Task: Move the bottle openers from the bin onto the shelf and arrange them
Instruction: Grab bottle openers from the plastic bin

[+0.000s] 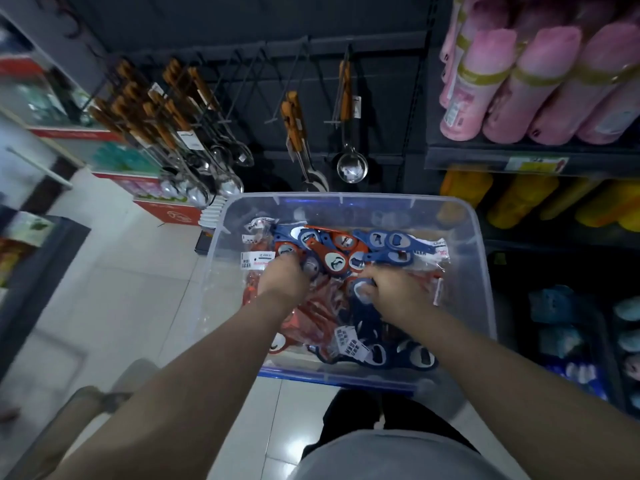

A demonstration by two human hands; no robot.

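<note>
Grey shirt (381, 459), dk trousers (349, 419), forearms (207, 372) bare

The clear rectangular plastic bin (475, 278) holds a heap of packeted red and blue plastic bottle openers (337, 259), red mostly toward 9 o'clock, blue toward 3. Glossy pale floor tiles (114, 271) spread at its 9 o'clock.

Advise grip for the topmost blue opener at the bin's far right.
The blue opener lies flat atop the pile. Its round head overlaps neighbours, but its slim handle points toward the bin's right wall and looks free. Pinch that handle across its edges, coming from above on the right side. The right hand is the nearer one.
</note>
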